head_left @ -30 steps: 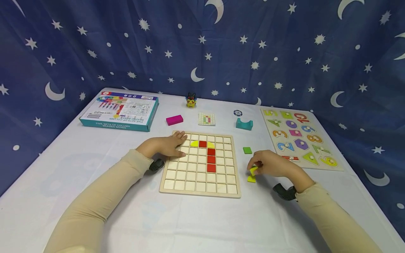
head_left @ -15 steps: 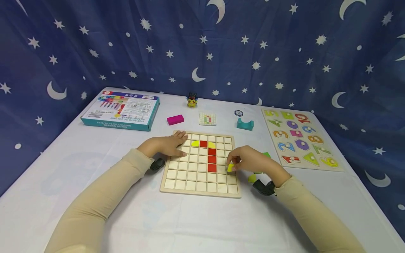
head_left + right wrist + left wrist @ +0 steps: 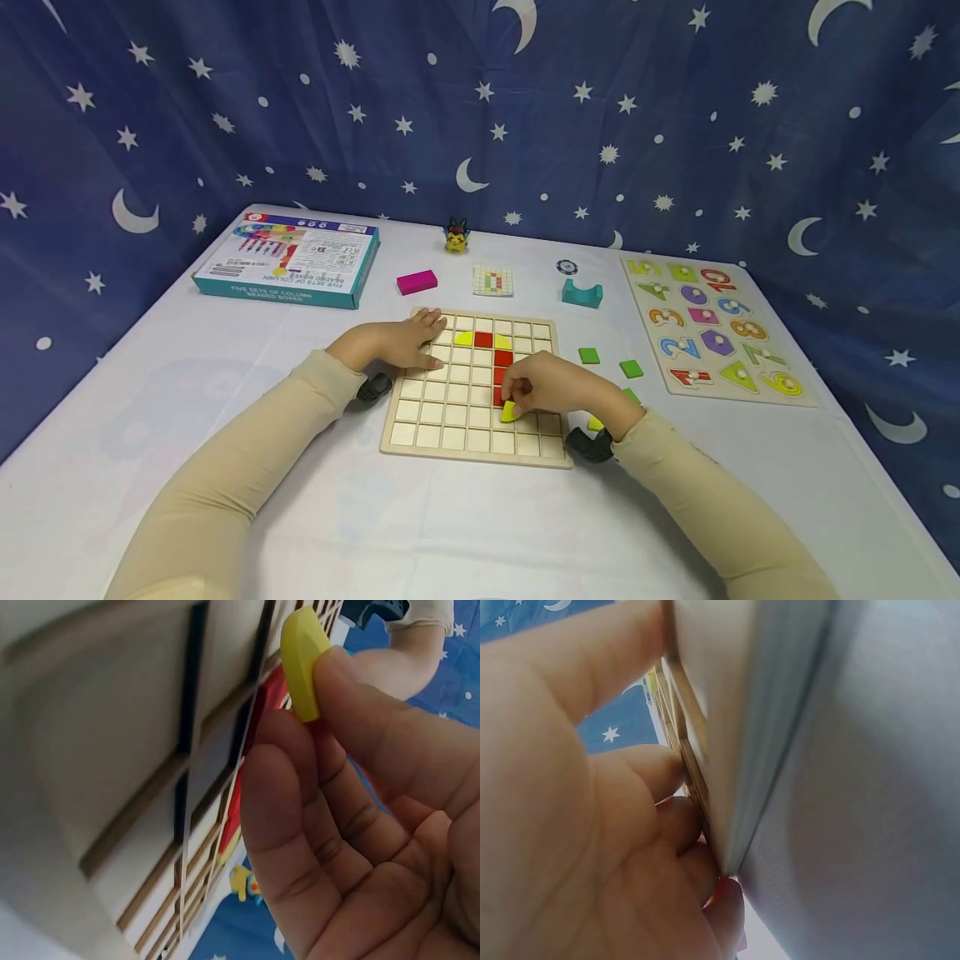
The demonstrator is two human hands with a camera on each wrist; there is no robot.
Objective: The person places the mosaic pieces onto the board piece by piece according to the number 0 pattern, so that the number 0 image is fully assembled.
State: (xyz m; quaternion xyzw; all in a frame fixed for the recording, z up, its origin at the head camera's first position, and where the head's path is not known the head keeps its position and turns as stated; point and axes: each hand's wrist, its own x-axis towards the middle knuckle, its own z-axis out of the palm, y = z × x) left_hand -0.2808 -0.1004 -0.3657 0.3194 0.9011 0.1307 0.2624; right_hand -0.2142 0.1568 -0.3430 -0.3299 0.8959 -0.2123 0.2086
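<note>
A wooden grid board lies on the white table, with a red column and two yellow pieces set in its cells. My right hand is over the board's lower middle and pinches a yellow piece just below the red column; in the right wrist view that yellow piece sits between thumb and fingertips above the cells. My left hand rests flat on the board's upper left corner, its fingers against the board edge.
Green tiles and a yellow piece lie right of the board. A number puzzle is at the far right. A teal box, pink block, pattern card, teal arch and small figure stand behind.
My right hand has carried the yellow piece leftward from the table beside the board to over the cells below the red column. The left hand has stayed put.
</note>
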